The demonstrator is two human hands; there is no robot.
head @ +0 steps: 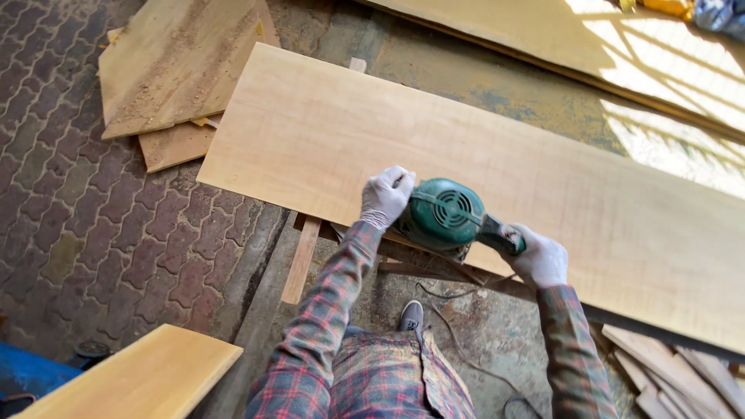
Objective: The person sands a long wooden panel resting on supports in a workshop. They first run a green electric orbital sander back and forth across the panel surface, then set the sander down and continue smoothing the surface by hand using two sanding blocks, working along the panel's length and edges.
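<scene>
At the near edge of the long board, we held the green sander with both gloved hands.

Our left hand [386, 195] was wrapped over the front knob and our right hand [537, 257] was clenched around the rear handle, so the green sander [444, 216] lay between them, its body running left to right along the pale wooden board [466, 163]. That board's long axis stretched from upper left to lower right, most of its unsanded length lying away on our right-hand side, resting on a wooden support [302, 258] over the brick paving [85, 209].
</scene>
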